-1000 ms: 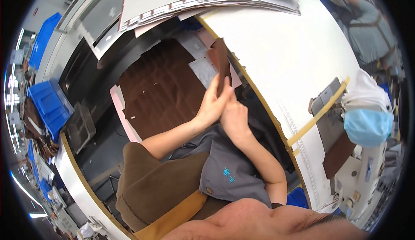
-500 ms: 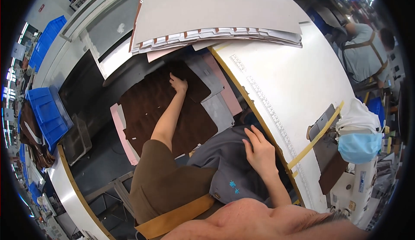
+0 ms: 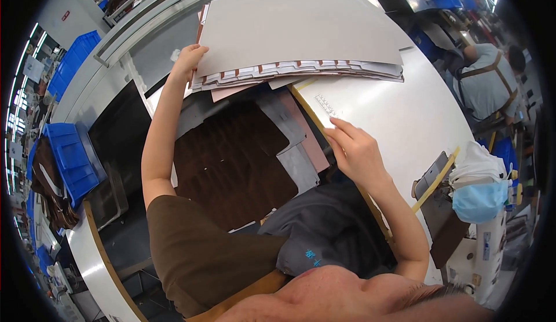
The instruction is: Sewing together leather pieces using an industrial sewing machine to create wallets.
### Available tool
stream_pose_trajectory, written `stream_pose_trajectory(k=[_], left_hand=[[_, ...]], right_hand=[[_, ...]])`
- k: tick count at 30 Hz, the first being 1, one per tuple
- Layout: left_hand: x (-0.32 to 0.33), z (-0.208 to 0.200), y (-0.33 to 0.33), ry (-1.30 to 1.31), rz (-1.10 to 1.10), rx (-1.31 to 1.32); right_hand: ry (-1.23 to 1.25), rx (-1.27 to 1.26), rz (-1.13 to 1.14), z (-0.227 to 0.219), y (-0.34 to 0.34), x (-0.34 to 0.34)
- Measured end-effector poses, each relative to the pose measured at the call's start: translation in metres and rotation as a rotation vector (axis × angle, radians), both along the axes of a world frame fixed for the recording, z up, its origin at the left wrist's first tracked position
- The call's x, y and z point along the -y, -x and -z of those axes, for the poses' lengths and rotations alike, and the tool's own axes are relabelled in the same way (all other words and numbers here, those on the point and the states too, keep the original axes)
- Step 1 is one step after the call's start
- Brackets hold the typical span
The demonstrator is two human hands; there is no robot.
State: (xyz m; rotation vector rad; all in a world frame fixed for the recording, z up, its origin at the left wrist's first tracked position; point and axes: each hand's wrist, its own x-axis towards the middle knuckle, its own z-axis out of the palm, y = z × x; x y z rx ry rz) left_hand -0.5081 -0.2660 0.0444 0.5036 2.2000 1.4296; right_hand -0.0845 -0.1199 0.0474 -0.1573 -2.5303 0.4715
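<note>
My left hand is at the left edge of a thick stack of large grey sheets, its thumb on top and its fingers at the side. Brown strips and pale, notched layers show along the near edge of the stack. Over the front edge of the white table, my right hand hovers with nothing visible in it, fingers apart and partly bent. Lower down, between my arms, lie dark brown sheets on top of grey and pink sheets.
A blue bin with brown pieces beside it stands at the left. On the right are a phone, a blue face mask and a white machine. Another person sits beyond the table at the upper right.
My left hand has moved from the brown sheets up to the left edge of the grey stack. My right hand has risen from my lap to the table edge.
</note>
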Motion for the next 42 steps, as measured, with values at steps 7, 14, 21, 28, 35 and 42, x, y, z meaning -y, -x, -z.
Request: stream_pose_trajectory(k=[7,14,21,28,35,42], left_hand=[[-0.013,-0.018,0.007,-0.136,-0.03,0.212],[-0.088,-0.091,-0.013,-0.802,0.238,0.036],[-0.184,-0.041,-0.072,-1.015,0.177,-0.542],[-0.2,0.025,-0.095,0.091,0.62,-1.243],[-0.252,0.002,-0.12,-0.406,0.647,-1.434],[-0.275,0.024,-0.118,-0.211,0.621,-1.35]], right_hand=[[-0.066,-0.136,-0.013,-0.001,0.117,-0.038],[0.133,0.067,0.261,-0.015,0.205,-0.04],[0.392,-0.496,0.534,-0.032,0.225,-0.126],[0.585,-0.811,0.635,-0.069,0.182,-0.202],[0.41,-0.85,0.529,-0.084,0.173,-0.194],[0.221,-0.886,0.486,-0.111,0.147,-0.195]])
